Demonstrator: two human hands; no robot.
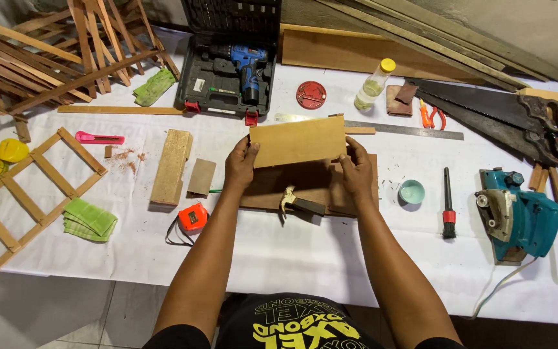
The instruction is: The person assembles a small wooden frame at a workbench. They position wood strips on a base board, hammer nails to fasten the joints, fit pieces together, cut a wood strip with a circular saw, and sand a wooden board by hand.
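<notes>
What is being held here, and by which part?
A light wooden board, gripped at its two short ends: left hand on the left end, right hand on the right.

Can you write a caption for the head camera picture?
Both hands hold a board upright above a hammer.

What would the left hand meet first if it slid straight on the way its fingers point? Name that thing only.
The left hand grips the light wooden board and points away from the person, slightly right. Straight on, it would probably meet the open drill case first, though depth is hard to judge.
</notes>
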